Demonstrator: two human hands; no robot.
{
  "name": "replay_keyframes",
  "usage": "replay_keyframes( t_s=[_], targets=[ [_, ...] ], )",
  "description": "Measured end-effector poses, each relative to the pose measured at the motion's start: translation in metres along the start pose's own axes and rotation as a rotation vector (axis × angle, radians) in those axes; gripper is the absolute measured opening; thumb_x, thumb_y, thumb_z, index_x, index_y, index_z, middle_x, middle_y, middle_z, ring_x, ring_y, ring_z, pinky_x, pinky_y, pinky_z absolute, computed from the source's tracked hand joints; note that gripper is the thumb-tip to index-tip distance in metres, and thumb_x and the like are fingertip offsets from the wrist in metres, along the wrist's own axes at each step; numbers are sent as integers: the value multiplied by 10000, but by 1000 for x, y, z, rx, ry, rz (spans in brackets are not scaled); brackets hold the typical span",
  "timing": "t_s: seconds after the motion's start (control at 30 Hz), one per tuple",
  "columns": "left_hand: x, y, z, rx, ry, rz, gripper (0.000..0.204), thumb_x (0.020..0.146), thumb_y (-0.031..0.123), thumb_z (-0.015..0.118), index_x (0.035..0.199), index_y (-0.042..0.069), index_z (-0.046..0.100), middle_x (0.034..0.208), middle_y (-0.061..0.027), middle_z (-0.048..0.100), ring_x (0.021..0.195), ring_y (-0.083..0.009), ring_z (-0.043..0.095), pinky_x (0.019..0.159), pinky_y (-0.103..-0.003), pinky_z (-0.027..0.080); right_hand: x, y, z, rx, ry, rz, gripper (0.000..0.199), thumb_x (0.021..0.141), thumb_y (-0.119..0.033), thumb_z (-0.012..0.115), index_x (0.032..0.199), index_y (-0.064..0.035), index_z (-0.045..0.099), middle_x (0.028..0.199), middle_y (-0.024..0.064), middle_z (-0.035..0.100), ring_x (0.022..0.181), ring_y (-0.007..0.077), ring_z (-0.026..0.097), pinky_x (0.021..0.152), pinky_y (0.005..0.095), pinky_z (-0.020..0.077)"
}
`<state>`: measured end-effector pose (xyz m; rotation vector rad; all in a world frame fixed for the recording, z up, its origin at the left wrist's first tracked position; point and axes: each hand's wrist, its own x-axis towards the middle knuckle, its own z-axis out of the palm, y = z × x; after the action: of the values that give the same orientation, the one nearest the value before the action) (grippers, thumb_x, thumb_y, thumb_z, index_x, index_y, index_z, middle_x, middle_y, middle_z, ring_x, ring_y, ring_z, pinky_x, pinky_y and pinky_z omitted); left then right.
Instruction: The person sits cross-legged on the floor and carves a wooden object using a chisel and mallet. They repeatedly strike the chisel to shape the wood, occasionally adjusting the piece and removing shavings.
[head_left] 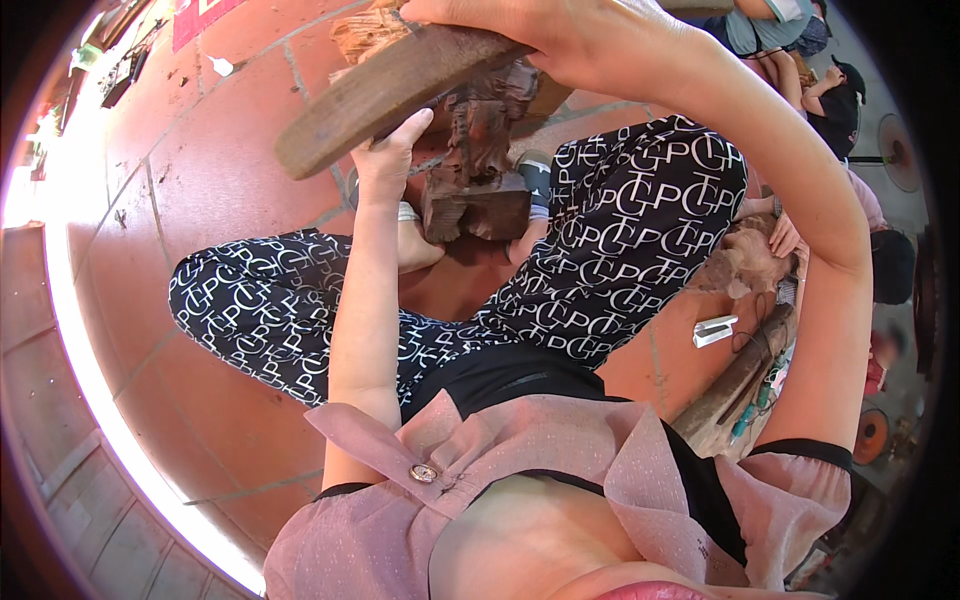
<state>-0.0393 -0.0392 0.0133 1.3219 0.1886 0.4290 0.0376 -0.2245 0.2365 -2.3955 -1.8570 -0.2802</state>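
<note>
Pink blouse [560, 470] nearest. Right hand [560, 35], grip closed round wooden mallet [390, 85], raised; left hand [385, 160] steadying dark wood carving [480, 170] between knees on red floor [200, 150]. Carving partly shaped, base block uncut.

Wooden mallet [400, 85] above carved block [480, 150], between both knees.

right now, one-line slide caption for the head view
Right hand raises a flat wooden mallet over a dark carved wood block; left hand steadies it.

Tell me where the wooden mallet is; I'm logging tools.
Top centre of the head view: the wooden mallet is raised in the right hand, above the carved block.
</note>
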Motion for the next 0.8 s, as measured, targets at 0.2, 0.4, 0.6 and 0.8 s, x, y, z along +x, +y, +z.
replay_keyframes(
  t_s=[0.2, 0.4, 0.6, 0.8],
  targets=[
    [0, -4, 2, 0, 15, -16, 246, 735, -43, 804, 948, 11, 695, 926, -56, 689, 826, -121, 659, 747, -231, 529, 3, -2, 0, -12, -5, 4, 558, 800, -47, 606, 1344, -107, 500, 841, 134, 608, 761, 328, 653, 605, 423, 505],
    [-7, 3, 13, 35, -13, 53, 209, 754, -35, 781, 940, 24, 705, 913, -34, 691, 825, -110, 645, 763, -245, 521, 4, -2, 2, 100, 141, -62, 491, 794, -55, 619, 1277, -103, 543, 834, 132, 607, 756, 340, 648, 636, 434, 510],
    [2, -9, 4, 286, -209, 149, 324, 772, 68, 779, 1064, 16, 649, 1057, -66, 679, 952, -199, 637, 852, -336, 501, -5, 23, 13, -219, -103, 30, 328, 791, -71, 613, 1115, -112, 577, 817, 115, 597, 754, 332, 646, 641, 428, 500],
    [-3, -8, 13, 214, -37, 140, 214, 770, 0, 747, 973, 19, 681, 920, -30, 702, 828, -141, 664, 817, -291, 533, -11, 15, 10, -50, 24, 22, 341, 780, -58, 608, 1111, -135, 588, 831, 103, 599, 788, 318, 644, 666, 435, 493]
  ],
)
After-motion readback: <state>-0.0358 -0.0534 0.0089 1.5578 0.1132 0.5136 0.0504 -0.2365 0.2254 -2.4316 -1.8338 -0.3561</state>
